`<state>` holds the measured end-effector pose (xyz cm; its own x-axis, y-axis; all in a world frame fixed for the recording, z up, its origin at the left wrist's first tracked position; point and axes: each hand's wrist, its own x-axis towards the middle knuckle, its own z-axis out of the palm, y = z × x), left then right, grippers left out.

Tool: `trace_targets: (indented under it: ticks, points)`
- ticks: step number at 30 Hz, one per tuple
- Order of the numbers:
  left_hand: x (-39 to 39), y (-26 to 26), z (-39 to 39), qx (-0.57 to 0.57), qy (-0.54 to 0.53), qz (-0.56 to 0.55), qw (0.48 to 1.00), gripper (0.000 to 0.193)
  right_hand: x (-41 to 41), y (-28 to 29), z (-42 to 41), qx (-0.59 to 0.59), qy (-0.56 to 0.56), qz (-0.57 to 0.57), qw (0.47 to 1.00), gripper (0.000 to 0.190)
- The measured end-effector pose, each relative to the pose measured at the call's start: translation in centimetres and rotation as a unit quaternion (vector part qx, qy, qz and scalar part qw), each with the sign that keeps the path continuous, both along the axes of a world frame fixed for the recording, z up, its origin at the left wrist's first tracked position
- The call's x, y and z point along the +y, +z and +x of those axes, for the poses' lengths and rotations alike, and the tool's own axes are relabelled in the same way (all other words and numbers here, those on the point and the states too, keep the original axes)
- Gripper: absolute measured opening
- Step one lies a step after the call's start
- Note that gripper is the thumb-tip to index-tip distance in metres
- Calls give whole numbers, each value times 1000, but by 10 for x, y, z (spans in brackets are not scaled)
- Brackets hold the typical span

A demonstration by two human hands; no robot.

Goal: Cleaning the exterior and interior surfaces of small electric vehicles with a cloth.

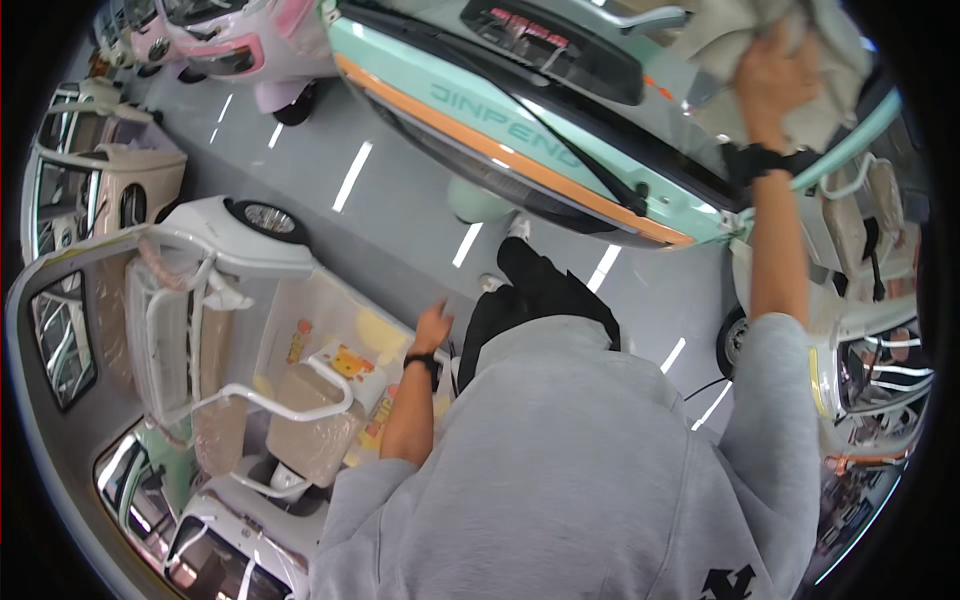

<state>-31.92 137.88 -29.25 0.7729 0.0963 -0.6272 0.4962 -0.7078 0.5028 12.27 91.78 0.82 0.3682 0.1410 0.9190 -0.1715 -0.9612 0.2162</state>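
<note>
My right hand (780, 79), blurred and with a black band at the wrist, is raised to the windshield (675, 142) of a mint-green small vehicle (480, 109). It presses on a crumpled pale cloth (720, 45) against the glass; the fingers are partly hidden. A black wiper (570, 135) slants across the front just left of that arm. Low at my left side, my left hand (433, 328) hangs with loose fingers and nothing visible in it. Beside it is the open side of a white vehicle (240, 262) with plastic-wrapped seats (319, 420).
An orange strip (517, 161) and dark light bar run across the green front. Pink vehicles (240, 45) stand at upper left, a beige one (142, 172) at far left. White vehicles (847, 367) line the right. My feet stand on glossy grey floor (390, 187).
</note>
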Motion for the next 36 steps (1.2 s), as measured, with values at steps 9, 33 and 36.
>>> trace_targets:
  ticks: [9,33,36]
  points:
    - [12,-27,-232,124,108,-41,985,39,34,-103,-164,279,292,-58,913,56]
    - [-419,348,344,-611,-66,53,787,68,-84,98,-33,205,411,-153,875,26]
    - [-447,395,378,-647,-170,22,743,83,-127,152,11,101,403,-114,902,18]
